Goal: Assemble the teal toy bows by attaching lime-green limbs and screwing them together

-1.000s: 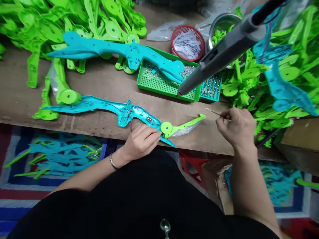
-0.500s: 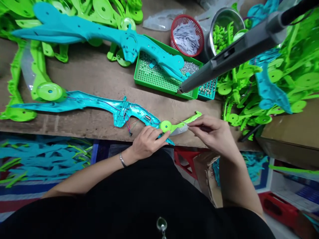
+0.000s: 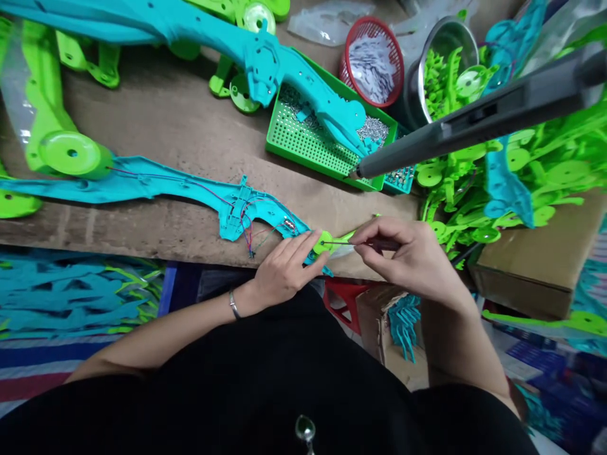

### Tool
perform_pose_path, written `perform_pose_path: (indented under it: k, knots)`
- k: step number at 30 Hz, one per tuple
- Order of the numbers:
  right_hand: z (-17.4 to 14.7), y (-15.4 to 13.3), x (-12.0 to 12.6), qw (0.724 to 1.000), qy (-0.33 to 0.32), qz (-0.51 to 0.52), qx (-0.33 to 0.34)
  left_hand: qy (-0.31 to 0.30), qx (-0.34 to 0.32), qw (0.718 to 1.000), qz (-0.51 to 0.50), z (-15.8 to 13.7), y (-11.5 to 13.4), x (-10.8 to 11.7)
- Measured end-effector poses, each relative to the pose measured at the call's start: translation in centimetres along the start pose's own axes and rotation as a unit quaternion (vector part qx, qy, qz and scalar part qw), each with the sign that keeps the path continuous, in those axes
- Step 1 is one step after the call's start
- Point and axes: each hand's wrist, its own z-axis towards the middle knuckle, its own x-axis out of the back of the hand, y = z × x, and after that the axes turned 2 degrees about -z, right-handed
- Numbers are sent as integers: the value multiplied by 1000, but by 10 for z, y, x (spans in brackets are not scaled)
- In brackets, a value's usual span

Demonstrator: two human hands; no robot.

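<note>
This was a toy-assembly workshop. Beyond the hands, the worn wooden counter [image 3: 180, 126] carried heaps of identical green plastic parts [image 3: 545, 164] and long teal shells [image 3: 265, 63], one lying open with thin wires showing. Further out stood a green perforated tray [image 3: 308, 142] of small screws, a red basket [image 3: 372, 60] and a steel bowl [image 3: 417, 76]. A grey powered screwdriver [image 3: 474, 126] hung above the right hand, and more teal parts [image 3: 71, 294] lay on the floor below the left.

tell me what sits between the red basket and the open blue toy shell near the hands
In the head view, the green tray of screws lies between the red basket and the open blue shell, with a second blue shell resting across it, then bare wood.
</note>
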Motion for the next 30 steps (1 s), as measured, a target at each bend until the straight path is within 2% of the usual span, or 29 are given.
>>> perform_pose_path:
  k: [5,9,15,18,21,25,28,30]
  knots:
    - [12,-5,-4,1000,10,28,4,-3,3,1000,-8,0,-2,0]
    - [15,-6,-14,996,56,66,28,6,8,1000,-14,1,-2,0]
    - [23,-5,-27,987,109,109,50,133,-24,990,36,-3,0,-5]
    - [26,-7,-23,988,107,97,57,142,-44,989,14,-3,-4,0]
    - [21,-14,-21,994,45,72,75,141,17,986,-90,3,-9,17]
    - [14,-25,-30,993,-15,35,112,104,154,948,-257,22,-8,42]
    - [15,-28,-37,986,-35,17,160,45,191,935,-295,34,-7,50]
    - [17,-22,-38,980,-36,25,196,31,211,928,-306,37,-6,52]
